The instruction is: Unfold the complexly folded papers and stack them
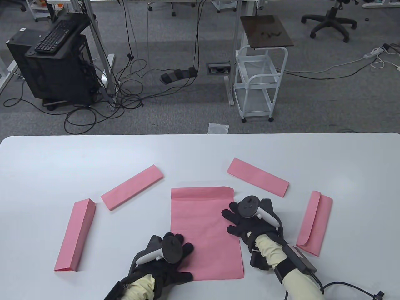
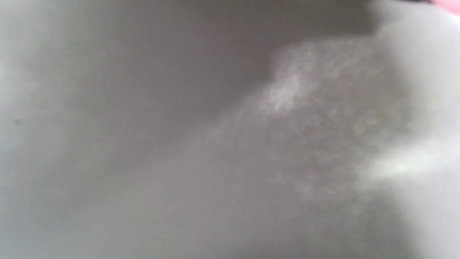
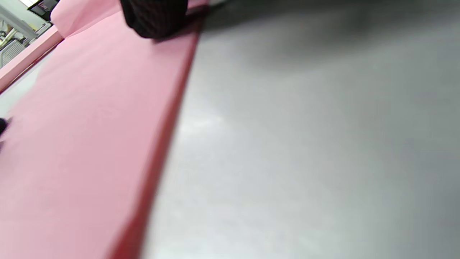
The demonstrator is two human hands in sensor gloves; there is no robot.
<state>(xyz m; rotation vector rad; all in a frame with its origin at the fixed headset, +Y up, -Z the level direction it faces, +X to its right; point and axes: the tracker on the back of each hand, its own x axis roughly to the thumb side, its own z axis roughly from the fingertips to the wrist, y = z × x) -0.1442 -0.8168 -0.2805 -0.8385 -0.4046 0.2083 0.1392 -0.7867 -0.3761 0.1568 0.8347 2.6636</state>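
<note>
A large pink sheet (image 1: 204, 231) lies mostly unfolded flat on the white table (image 1: 47, 156), with a narrow fold still along its far edge. My left hand (image 1: 178, 250) rests flat on its near left part, fingers spread. My right hand (image 1: 234, 218) presses flat on its right edge; a gloved fingertip (image 3: 154, 18) touches the pink sheet (image 3: 79, 126) in the right wrist view. Several folded pink papers lie around: one at far left (image 1: 75, 236), one left of centre (image 1: 132, 187), one behind my right hand (image 1: 257, 177), one at the right (image 1: 315, 223). The left wrist view is a grey blur.
The table's far edge (image 1: 200, 135) borders carpeted floor with a white cart (image 1: 261, 84), cables and a computer stand (image 1: 53, 62). A cable (image 1: 350, 286) trails from my right wrist over the table's near right corner.
</note>
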